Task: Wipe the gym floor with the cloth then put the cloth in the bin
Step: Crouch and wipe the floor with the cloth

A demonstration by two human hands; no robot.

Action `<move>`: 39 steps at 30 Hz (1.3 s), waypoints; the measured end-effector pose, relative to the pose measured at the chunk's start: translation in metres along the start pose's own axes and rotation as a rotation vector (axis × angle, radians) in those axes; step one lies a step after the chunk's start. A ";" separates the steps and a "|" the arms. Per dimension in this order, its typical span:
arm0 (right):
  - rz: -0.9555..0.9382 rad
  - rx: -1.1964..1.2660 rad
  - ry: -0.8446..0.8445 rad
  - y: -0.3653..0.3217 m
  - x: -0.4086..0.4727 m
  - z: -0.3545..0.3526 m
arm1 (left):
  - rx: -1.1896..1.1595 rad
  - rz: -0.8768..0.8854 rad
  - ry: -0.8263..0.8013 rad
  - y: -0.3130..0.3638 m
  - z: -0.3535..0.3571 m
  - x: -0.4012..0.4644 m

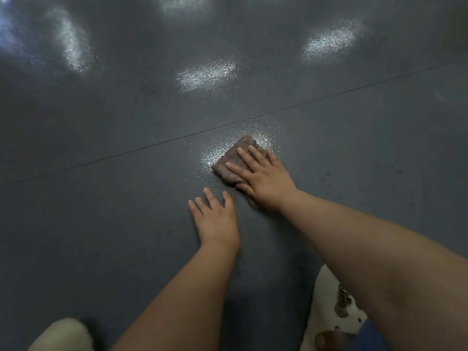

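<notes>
At centre frame I see the right hand [263, 178] pressing flat, fingers straight, on the cloth [234, 162] over the gym floor [101, 122], left hand [215, 219] splayed empty alongside; unclenched, the cloth may bunch or slide free.

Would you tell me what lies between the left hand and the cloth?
Nothing but a short strip of bare dark floor, seen in the head view: the left hand rests flat beside the cloth.

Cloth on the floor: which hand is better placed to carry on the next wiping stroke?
The right hand. It already lies flat on the cloth, fingers spread over it. The left hand rests on the bare floor beside it, off the cloth, and looks to be bracing.
</notes>
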State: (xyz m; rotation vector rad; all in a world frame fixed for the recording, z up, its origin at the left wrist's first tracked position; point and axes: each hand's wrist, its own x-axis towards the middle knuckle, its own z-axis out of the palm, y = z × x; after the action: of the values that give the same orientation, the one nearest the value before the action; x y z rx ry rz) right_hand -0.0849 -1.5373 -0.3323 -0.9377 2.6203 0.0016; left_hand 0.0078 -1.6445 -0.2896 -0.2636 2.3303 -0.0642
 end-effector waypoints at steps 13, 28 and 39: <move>0.491 0.168 0.033 0.004 -0.050 0.018 | -0.033 -0.010 -0.005 0.006 -0.003 0.000; 0.196 0.102 0.067 0.052 0.004 -0.004 | -0.172 0.011 0.139 0.039 -0.011 0.010; 0.524 0.206 -0.208 0.127 -0.021 -0.039 | -0.134 0.140 0.115 0.093 -0.026 0.016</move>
State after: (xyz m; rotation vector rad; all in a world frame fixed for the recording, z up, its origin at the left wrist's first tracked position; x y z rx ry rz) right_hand -0.1604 -1.4300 -0.3039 -0.1573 2.5292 -0.0357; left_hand -0.0374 -1.5576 -0.2939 -0.1663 2.4651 0.1495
